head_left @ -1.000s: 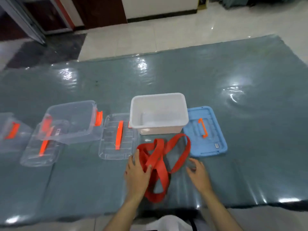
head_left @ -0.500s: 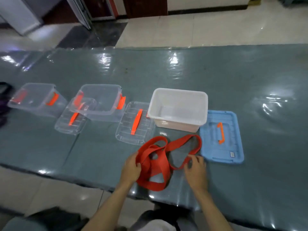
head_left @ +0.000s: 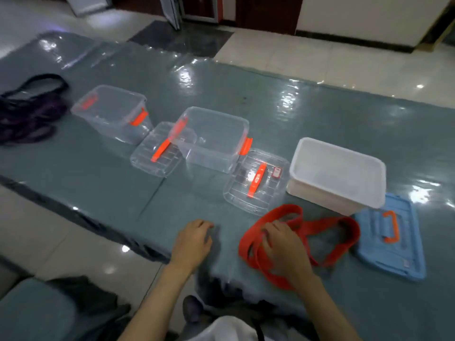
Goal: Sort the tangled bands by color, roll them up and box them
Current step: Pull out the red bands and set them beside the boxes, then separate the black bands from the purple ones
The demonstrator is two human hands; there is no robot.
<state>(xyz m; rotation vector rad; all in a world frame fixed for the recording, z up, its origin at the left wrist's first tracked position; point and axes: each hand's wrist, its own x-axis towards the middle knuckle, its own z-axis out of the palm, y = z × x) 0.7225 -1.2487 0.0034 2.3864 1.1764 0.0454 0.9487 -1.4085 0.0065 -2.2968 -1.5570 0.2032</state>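
Note:
A tangled red band (head_left: 325, 223) lies in loops on the grey-green table cover, in front of the white box (head_left: 337, 173). My right hand (head_left: 283, 244) lies on top of the band's left loops, its fingers curled round the strips. My left hand (head_left: 194, 242) rests on the table to the left of the band, apart from it, with loosely curled fingers and nothing in it. A heap of dark purple and black bands (head_left: 29, 112) lies at the far left of the table.
Two clear boxes with orange latches (head_left: 211, 139) (head_left: 110, 112) stand left of the white box. A clear lid (head_left: 157, 151) (head_left: 256, 183) lies in front of each. A blue lid with an orange handle (head_left: 394, 239) lies at the right. The table's near edge runs just below my hands.
My left hand has let go of the red band and moved left onto the table. My right hand has moved left onto the band. The view has swung left, showing the dark bands.

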